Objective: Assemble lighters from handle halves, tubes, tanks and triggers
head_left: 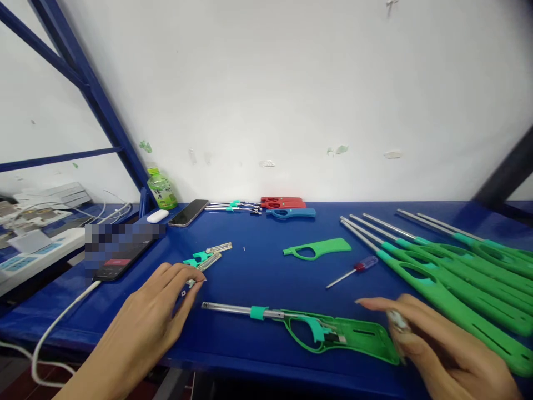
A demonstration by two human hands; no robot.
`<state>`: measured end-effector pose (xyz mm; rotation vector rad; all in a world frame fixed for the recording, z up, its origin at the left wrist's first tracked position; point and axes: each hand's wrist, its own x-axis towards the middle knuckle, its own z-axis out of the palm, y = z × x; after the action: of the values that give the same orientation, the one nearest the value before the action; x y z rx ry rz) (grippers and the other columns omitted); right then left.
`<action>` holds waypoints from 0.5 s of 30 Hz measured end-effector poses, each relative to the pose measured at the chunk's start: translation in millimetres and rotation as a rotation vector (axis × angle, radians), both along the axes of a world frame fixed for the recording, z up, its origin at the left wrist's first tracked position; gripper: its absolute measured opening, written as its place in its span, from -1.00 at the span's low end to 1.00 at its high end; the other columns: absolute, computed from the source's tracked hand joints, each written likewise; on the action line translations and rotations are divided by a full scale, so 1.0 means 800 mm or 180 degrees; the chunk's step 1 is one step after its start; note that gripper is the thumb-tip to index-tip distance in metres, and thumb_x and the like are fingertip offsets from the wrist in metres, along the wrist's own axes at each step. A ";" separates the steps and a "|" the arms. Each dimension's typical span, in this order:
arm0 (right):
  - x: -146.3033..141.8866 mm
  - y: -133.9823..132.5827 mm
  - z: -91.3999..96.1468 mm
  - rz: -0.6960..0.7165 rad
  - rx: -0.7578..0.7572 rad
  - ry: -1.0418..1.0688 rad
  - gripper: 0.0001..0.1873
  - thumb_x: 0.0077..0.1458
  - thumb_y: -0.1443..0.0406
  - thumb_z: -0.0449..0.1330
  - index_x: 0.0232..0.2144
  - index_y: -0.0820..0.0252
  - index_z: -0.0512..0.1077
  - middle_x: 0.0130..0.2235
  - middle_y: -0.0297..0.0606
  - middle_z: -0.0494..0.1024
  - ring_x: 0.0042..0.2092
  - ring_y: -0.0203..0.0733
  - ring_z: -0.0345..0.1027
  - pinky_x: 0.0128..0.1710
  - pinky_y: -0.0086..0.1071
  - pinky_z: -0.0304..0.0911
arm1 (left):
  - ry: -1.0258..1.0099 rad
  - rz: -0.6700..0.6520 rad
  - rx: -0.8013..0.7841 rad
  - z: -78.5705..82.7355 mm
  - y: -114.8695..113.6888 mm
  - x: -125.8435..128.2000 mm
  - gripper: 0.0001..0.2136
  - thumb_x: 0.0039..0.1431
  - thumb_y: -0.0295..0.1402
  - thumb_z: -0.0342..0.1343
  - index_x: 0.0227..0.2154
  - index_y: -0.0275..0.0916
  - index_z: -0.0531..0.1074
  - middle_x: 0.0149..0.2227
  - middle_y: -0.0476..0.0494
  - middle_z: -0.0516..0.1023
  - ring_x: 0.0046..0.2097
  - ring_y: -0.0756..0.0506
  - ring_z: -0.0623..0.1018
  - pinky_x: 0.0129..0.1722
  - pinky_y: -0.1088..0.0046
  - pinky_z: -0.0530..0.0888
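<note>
My left hand [154, 311] is closed in a pinch at the left-centre of the table. A tiny whitish metallic piece [190, 283] shows at its fingertips, too small to name. Just beyond lie turquoise trigger pieces [200, 258] and clear-and-metal strips [219, 248]. In front of me rests an opened long-neck lighter [366, 336], a green half-shell with metal tube, turquoise trigger and inner parts exposed. At its handle end is my right hand [445, 344], index finger stretched out and apart from the thumb, its lower fingers partly hidden. A green cover half [318, 248] lies farther back.
A screwdriver [353, 271] lies beside several assembled green lighters [437, 278] at right. Red shells [283, 203], a blue shell [291, 213] and metal rods [233, 207] sit by the wall. Phones [189, 213], a bottle [161, 189] and a power strip [45, 255] are left.
</note>
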<state>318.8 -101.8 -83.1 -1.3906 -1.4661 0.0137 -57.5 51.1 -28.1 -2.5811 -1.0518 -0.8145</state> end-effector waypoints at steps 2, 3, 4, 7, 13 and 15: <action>-0.005 0.002 0.011 0.0077 0.0044 -0.0021 -0.74 0.35 -0.02 0.30 -0.14 -0.12 0.74 -0.40 -0.32 0.64 -0.51 -0.22 0.51 -0.57 -0.47 0.39 | -0.0220 -0.0143 -0.0073 0.009 -0.004 0.020 -0.79 0.53 -0.15 0.06 -0.11 -0.08 0.55 -0.20 -0.01 0.69 -0.22 -0.10 0.67 -0.21 0.45 0.56; -0.008 0.002 0.015 0.0102 0.0015 -0.0005 -0.76 0.37 0.00 0.29 -0.16 -0.14 0.73 -0.38 -0.34 0.64 -0.49 -0.24 0.51 -0.56 -0.50 0.39 | -0.0335 -0.0256 -0.0147 0.013 -0.006 0.031 -0.81 0.50 -0.14 0.10 -0.12 -0.06 0.56 -0.23 0.03 0.69 -0.28 -0.07 0.67 -0.28 0.51 0.55; -0.010 0.002 0.019 0.0132 -0.0016 0.0015 -0.77 0.37 0.01 0.29 -0.18 -0.14 0.73 -0.38 -0.35 0.64 -0.48 -0.26 0.51 -0.55 -0.51 0.39 | -0.0438 -0.0407 -0.0215 0.017 -0.006 0.044 -0.84 0.47 -0.15 0.14 -0.14 -0.04 0.57 -0.28 0.07 0.69 -0.34 -0.04 0.66 -0.37 0.55 0.52; -0.012 0.001 0.022 0.0232 -0.0199 0.0039 -0.76 0.40 0.04 0.28 -0.20 -0.08 0.70 -0.40 -0.37 0.58 -0.47 -0.29 0.46 -0.50 -0.51 0.37 | -0.0599 -0.0868 -0.0509 0.025 -0.007 0.087 -0.92 0.40 -0.24 0.21 -0.18 -0.01 0.60 -0.37 0.14 0.67 -0.45 0.04 0.61 -0.55 0.62 0.39; -0.017 0.000 0.023 0.0164 -0.0247 -0.0096 -0.85 0.43 0.15 0.26 -0.16 -0.08 0.64 -0.39 -0.44 0.56 -0.42 -0.31 0.43 -0.45 -0.50 0.32 | -0.0738 -0.1514 -0.1406 0.024 -0.026 0.162 -0.82 0.34 -0.47 0.17 -0.22 -0.04 0.63 -0.36 0.14 0.67 -0.42 0.09 0.58 -0.50 0.69 0.39; -0.020 -0.001 0.025 0.0179 -0.0182 -0.0187 -0.85 0.45 0.18 0.24 -0.07 -0.13 0.63 -0.36 -0.45 0.57 -0.36 -0.31 0.47 -0.37 -0.50 0.36 | -0.0961 -0.1652 -0.1636 0.021 -0.037 0.178 -0.81 0.34 -0.47 0.17 -0.26 -0.06 0.64 -0.38 0.13 0.66 -0.44 0.09 0.55 -0.49 0.69 0.40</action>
<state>303.2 -102.5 -63.4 -1.4057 -1.5639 0.0512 84.6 21.4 -11.3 -3.3261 -0.7292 -1.2155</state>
